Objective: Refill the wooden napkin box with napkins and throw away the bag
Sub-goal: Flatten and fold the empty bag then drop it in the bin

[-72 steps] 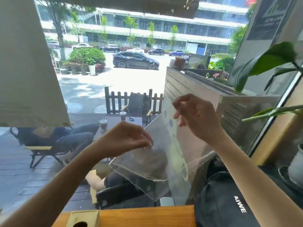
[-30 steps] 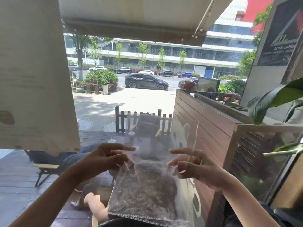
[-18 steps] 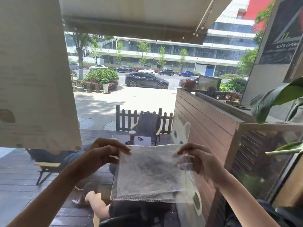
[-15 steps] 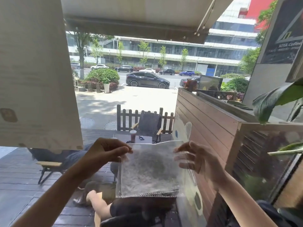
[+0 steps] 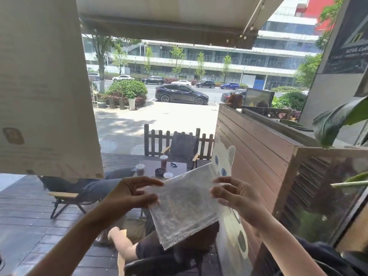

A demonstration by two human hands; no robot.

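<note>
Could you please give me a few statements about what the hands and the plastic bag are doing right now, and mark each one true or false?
1. The left hand pinches the left edge of the clear plastic bag. True.
2. The bag is full of napkins. False: it looks flat and empty.
3. The right hand is at the bag's right edge with its fingers spread. True; whether it grips the bag cannot be told.
4. The wooden napkin box is between the hands. False: no napkin box shows in this view.
5. The bag is held up in the air in front of the window. True.
6. The bag hangs square and level. False: it is tilted, with one corner pointing down.
</note>
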